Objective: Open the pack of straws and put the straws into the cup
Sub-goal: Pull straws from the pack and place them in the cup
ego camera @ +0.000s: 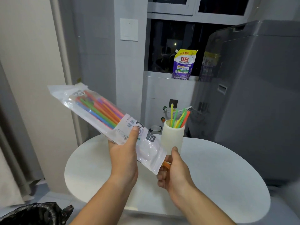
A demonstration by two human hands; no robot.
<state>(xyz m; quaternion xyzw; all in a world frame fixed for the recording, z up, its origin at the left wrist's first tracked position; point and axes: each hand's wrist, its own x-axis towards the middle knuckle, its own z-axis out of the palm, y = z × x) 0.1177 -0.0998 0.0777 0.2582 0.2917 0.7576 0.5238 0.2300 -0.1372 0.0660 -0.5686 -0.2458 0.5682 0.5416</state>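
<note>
A clear plastic pack of straws (97, 109) slants from upper left down to lower right above the table, with coloured straws showing through it. My left hand (125, 155) grips the pack near its printed label, thumb on top. At the pack's lower open end my right hand (175, 171) pinches an orange straw (166, 164) that sticks out a little. A cream cup (172, 138) stands upright on the table just behind my right hand, and several yellow, green and orange straws (179, 118) lean in it.
A round white table (227, 176) lies under both hands. A grey washing machine (259, 95) stands at the right. A purple detergent pouch (184, 64) sits on the window sill. A black bin bag (35, 213) is at the lower left. A small bowl (155, 128) sits behind the table.
</note>
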